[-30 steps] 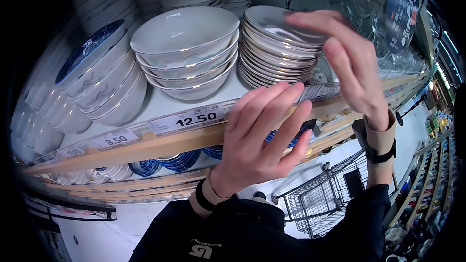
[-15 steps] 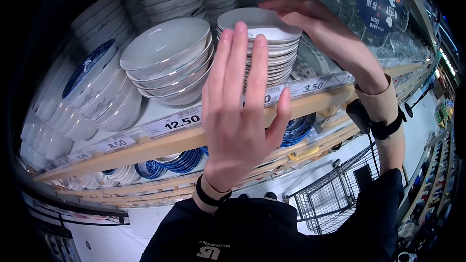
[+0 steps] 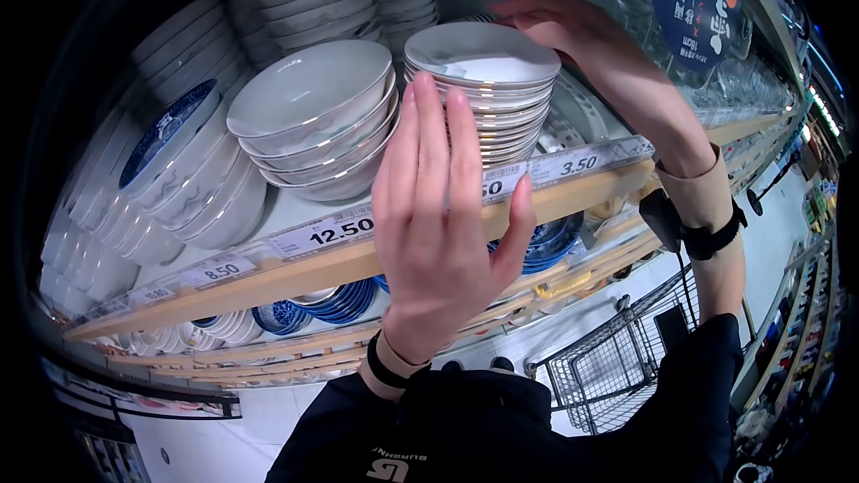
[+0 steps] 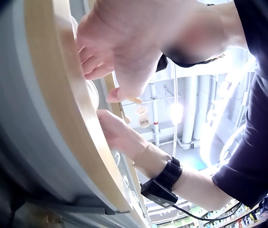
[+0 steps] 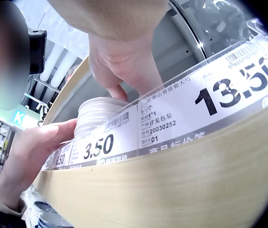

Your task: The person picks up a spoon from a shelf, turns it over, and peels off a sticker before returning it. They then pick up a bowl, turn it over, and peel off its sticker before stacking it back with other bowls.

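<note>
A tall stack of white shallow dishes (image 3: 483, 54) stands on the shelf, its rims level above one another. My left hand (image 3: 443, 215) reaches up in front of it, fingers straight and thumb spread, fingertips overlapping the near left rim. Round the far right side of the stack stretches my right hand (image 3: 573, 31), its fingers close to the back rim and partly hidden. From the right wrist view the stacked dishes (image 5: 96, 111) show between the left hand (image 5: 29, 156) and the right hand (image 5: 124, 61). Both hands also appear beside the shelf edge (image 4: 77, 99) in the left wrist view.
Stacked white bowls (image 3: 313, 89) stand left of the dishes, with a blue-patterned bowl (image 3: 174, 130) farther left. Price labels (image 3: 340, 231) line the wooden shelf edge. Glassware and a blue hanging sign (image 3: 698, 0) are at right. Below stands a shopping cart (image 3: 608, 367).
My left hand has straightened its fingers and risen to the front of the stack, then lowered slightly. My right hand has moved from above the stack's right side to behind it.
</note>
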The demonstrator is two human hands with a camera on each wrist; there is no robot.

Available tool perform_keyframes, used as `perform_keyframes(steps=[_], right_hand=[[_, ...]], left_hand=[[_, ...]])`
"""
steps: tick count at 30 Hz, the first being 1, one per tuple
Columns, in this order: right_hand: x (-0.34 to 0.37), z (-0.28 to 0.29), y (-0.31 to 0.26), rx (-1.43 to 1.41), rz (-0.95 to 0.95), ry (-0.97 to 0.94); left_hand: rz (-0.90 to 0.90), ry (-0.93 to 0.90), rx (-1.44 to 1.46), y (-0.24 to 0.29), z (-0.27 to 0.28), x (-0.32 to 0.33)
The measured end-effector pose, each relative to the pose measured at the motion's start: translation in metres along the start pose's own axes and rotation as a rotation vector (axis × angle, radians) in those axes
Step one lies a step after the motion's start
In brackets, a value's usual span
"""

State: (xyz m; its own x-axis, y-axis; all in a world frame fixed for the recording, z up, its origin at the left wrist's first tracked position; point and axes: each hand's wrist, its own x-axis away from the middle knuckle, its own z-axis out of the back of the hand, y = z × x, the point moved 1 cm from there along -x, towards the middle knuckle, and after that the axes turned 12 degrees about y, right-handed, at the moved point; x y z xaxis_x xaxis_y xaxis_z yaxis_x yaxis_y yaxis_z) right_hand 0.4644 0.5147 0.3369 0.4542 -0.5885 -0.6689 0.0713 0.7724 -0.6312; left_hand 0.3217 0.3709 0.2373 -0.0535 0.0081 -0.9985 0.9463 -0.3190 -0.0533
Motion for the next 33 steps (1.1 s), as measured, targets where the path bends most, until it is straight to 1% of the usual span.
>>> perform_keyframes(steps=[2,5,8,11,12,15,16,22,25,28,31,33], right_hand=[[0.003,0.003,-0.005,0.032,-0.034,-0.020],[0.006,0.002,-0.004,0.084,0.046,0.007],[0.018,0.001,-0.022,0.206,0.210,0.133],[0.032,0.004,-0.049,0.224,0.320,-0.053],[0.032,0.000,-0.052,0.221,0.417,-0.029],[0.038,-0.006,-0.059,0.248,0.441,-0.019],[0.037,-0.009,-0.059,0.268,0.503,0.000],[0.037,-0.015,-0.054,0.334,0.605,0.052],[0.038,-0.020,-0.057,0.353,0.609,0.077],[0.037,-0.023,-0.057,0.323,0.610,0.072],[0.036,-0.020,-0.061,0.376,0.674,0.044],[0.035,-0.014,-0.058,0.366,0.661,0.003]], left_hand=[[-0.007,0.004,-0.009,-0.002,0.001,0.001],[0.015,-0.012,-0.022,-0.001,0.003,0.002],[0.062,-0.060,-0.050,0.005,0.013,-0.001],[0.094,-0.099,-0.056,0.006,0.018,-0.004],[0.091,-0.104,-0.059,0.005,0.018,-0.004],[0.096,-0.116,-0.065,0.004,0.018,-0.002],[0.097,-0.123,-0.063,0.004,0.019,-0.002],[0.128,-0.147,-0.021,0.003,0.021,0.000],[0.145,-0.141,0.003,0.003,0.021,0.002],[0.133,-0.133,0.017,0.002,0.021,0.004],[0.126,-0.134,0.017,0.000,0.021,0.004],[0.129,-0.140,0.026,0.000,0.022,0.002]])
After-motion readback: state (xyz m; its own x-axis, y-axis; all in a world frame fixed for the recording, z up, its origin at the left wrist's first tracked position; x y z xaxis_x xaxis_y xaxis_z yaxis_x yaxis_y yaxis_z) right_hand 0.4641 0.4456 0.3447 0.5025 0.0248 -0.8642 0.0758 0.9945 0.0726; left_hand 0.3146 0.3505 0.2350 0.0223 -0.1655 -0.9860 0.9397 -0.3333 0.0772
